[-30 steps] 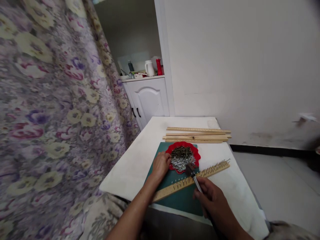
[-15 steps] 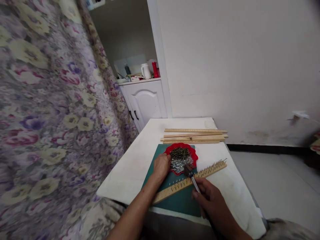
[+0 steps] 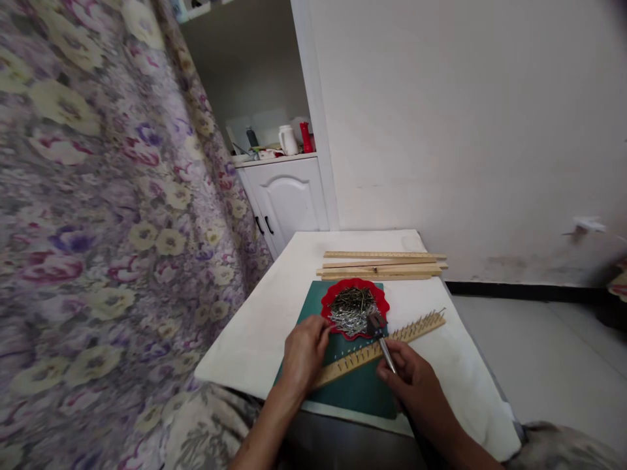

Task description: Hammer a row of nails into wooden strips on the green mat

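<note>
My right hand (image 3: 409,378) grips a hammer (image 3: 386,352) by its metal shaft, with the dark head over the near right rim of the bowl. My left hand (image 3: 306,352) is closed, fingertips pinched on what looks like a thin nail, just off the near left edge of a red scalloped bowl (image 3: 325,305). Loose nails (image 3: 350,310), some dark and some silvery, fill the bowl. In front of it a wooden strip (image 3: 360,358) lies slantwise, with rows of nails standing in it; my left hand hides its near left end. Beneath is a green mat (image 3: 357,391).
Several wooden strips (image 3: 382,267) lie together at the back of the white-covered table (image 3: 255,339). A floral curtain (image 3: 122,228) hangs on the left. Behind stands a white cabinet (image 3: 291,196) with a white jug (image 3: 287,140) on its shelf.
My left hand has drawn back from the nails in the bowl, toward me and slightly left. My right hand and the hammer have barely moved.
</note>
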A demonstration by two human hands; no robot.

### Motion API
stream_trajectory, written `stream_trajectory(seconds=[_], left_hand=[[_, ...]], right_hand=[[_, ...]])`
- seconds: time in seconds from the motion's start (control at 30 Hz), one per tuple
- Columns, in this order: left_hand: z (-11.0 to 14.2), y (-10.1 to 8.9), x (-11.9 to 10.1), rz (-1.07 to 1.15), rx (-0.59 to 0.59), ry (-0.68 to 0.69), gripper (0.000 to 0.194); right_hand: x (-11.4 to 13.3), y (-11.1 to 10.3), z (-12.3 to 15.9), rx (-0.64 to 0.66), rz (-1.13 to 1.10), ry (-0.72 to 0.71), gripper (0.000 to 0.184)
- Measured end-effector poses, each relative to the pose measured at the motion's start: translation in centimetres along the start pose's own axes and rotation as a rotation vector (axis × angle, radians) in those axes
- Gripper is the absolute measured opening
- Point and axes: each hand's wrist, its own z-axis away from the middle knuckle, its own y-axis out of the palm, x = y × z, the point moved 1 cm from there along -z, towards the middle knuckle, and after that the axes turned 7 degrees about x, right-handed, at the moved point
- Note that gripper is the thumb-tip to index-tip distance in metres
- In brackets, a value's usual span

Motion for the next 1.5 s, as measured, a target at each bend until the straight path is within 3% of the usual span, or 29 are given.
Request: stream_trajectory(seconds=[0.1, 0.23, 0.5, 0.63, 0.73, 0.83, 1.2, 1.3, 1.4, 1.5], left_hand=[[2.3, 0.1, -1.9, 0.2, 0.098, 0.043, 0.015], [4.1, 1.5, -3.6, 0.311, 0.191, 0.096, 0.013], [4.2, 1.5, -4.1, 0.483, 0.159, 0.105, 0.014], [4.1, 2.2, -3.9, 0.756, 0.161, -0.016, 0.008], [4.4, 3.7, -4.0, 1.113, 0.177, -0.16, 0.013], [4.8, 5.1, -4.4, 1.297, 0.137, -0.228, 0.017], [6.0, 5.9, -4.7, 1.294, 0.023, -0.273, 0.021], [6.3, 5.3, -3.3, 1.193, -0.055, -0.286, 0.021], [6.4, 4.5, -1.0, 1.028, -0.213, -0.3, 0.019], [6.3, 4.2, 1.0, 0.851, -0.284, -0.246, 0.018]], right_hand=[[-0.2, -0.1, 0.0, -0.065, 0.103, -0.054, 0.032], [-0.1, -0.1, 0.2, -0.082, 0.15, -0.094, 0.038], [-0.4, 0.5, 0.2, -0.022, 0.058, -0.019, 0.033], [-0.8, 1.0, 0.1, -0.04, -0.108, -0.012, 0.034], [-0.9, 1.1, 0.1, -0.044, -0.179, 0.019, 0.037], [-0.8, 1.0, 0.2, -0.042, -0.214, 0.041, 0.038], [-1.0, 1.6, 0.6, 0.001, -0.165, 0.072, 0.036], [-0.8, 1.7, 0.8, -0.035, -0.107, 0.075, 0.033], [-0.5, 1.6, 0.9, -0.052, -0.062, 0.072, 0.03], [-0.3, 1.5, 0.9, -0.044, -0.05, 0.058, 0.03]])
